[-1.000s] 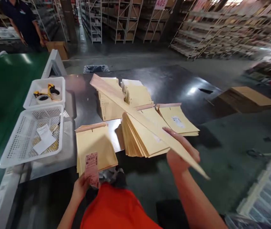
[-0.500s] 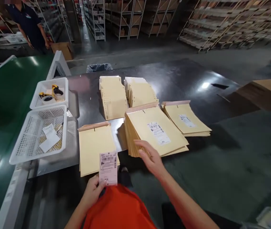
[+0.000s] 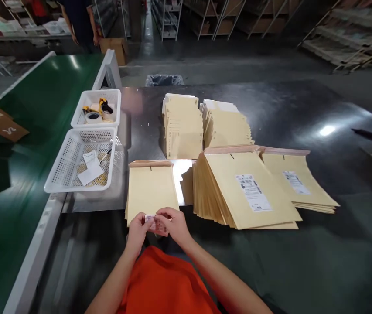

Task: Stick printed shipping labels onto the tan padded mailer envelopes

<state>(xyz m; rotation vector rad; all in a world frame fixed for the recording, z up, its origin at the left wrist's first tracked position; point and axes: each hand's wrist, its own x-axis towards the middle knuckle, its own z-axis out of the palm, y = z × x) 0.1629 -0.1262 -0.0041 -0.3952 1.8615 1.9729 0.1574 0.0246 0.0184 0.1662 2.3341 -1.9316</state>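
Note:
Between both hands I hold a printed shipping label, tilted and partly covered by fingers. My left hand pinches its left end, and my right hand pinches its upper right corner. Just beyond them lies a small stack of padded envelopes, the top one showing no label. To the right a thicker stack of envelopes has a labelled one on top. Farther right, another labelled envelope stack sits partly behind it.
Two rows of upright envelopes stand on the dark table. White baskets at left hold tape dispensers and slips of paper. A green conveyor carries cardboard boxes. A person stands beyond it.
My right hand has left the thick envelope stack and come to the label, gripping it with my left. The label has tilted. The view has turned left, bringing boxes on the conveyor further into sight.

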